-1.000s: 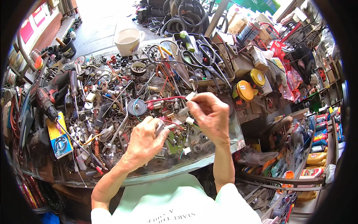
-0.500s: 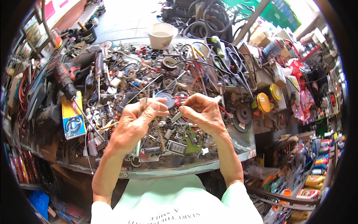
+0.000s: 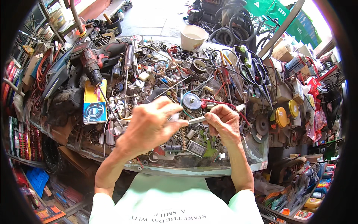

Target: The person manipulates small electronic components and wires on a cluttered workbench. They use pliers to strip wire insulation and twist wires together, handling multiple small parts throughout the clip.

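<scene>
My right hand point(image 3: 225, 121) pinches a small flat grey strip point(image 3: 197, 120) between thumb and fingers, above the cluttered bench. At the strip's other end is my left hand point(image 3: 154, 119), blurred by motion. Its fingers and thumb are drawn together, and a greyish bit shows between them that I cannot make out. Just beyond the hands lies a round, pale blue-grey disc point(image 3: 191, 100) among loose metal parts. A coil spring point(image 3: 184, 139) and a small dark rectangular block point(image 3: 196, 148) lie on the bench nearer to me.
At the left, a red and black power drill point(image 3: 93, 63) lies above a yellow and blue packet point(image 3: 94, 102). A white tub point(image 3: 194, 38) stands at the back. Scissors point(image 3: 256, 72) and other tools fill a tray at the right, near two yellow round tins point(image 3: 281, 116).
The view has shifted, so the bench things appear farther right. My hands have come closer together, and the grey strip now spans between them.
</scene>
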`<control>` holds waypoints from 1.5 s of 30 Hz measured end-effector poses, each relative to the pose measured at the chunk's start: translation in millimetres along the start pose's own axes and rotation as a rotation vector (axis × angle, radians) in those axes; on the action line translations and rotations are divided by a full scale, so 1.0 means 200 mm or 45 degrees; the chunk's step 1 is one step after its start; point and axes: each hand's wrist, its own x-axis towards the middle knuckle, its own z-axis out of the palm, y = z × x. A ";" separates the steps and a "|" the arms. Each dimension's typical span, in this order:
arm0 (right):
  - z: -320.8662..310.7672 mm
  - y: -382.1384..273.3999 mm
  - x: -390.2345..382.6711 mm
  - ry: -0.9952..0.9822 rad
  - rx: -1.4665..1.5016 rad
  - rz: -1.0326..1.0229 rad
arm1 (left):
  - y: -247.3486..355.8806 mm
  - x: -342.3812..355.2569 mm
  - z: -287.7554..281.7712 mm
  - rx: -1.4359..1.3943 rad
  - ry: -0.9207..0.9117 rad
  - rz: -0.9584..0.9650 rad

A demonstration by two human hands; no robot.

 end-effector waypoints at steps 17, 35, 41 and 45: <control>0.02 0.03 -0.04 0.115 -0.225 -0.073 | -0.07 0.08 0.19 0.110 0.260 0.146; 0.27 0.11 -0.05 -0.442 -1.281 -0.779 | -0.15 -0.05 0.11 -0.912 0.210 -0.658; 0.26 0.03 -0.05 -0.527 -1.524 -0.571 | -0.20 -0.08 0.18 -0.533 0.275 -0.383; 0.21 -0.01 -0.06 -0.524 -1.614 -0.532 | -0.23 -0.09 0.20 -0.477 0.359 -0.395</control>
